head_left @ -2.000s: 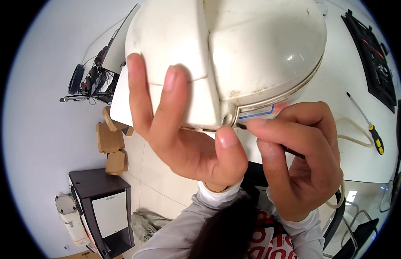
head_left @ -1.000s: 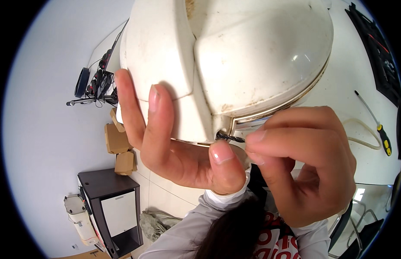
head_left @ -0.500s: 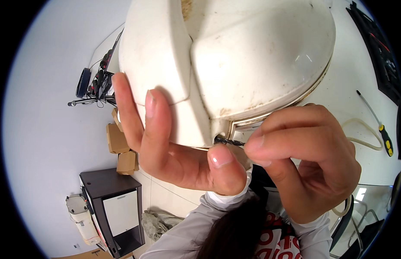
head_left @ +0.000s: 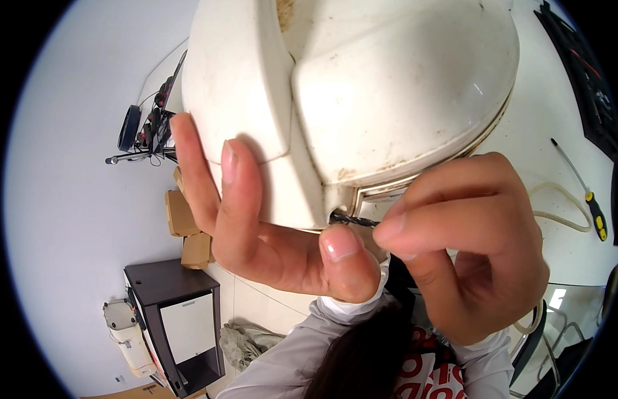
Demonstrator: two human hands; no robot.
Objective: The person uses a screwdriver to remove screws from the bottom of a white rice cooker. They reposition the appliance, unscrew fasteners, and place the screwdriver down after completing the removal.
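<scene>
Close under the head camera, a large cream-white domed appliance housing [head_left: 362, 100] fills the upper view, lifted above a white worktop [head_left: 555, 219]. The left hand [head_left: 269, 226] steadies its lower edge, fingers flat against the shell, thumb pressing below: an open, bracing grip. The right hand [head_left: 468, 246] pinches a thin dark twisted bit [head_left: 352, 219] at the seam. This looks like working that bit into the seam; next calls for a steady, aligned push. A yellow-handled screwdriver [head_left: 585, 193] lies well apart.
</scene>
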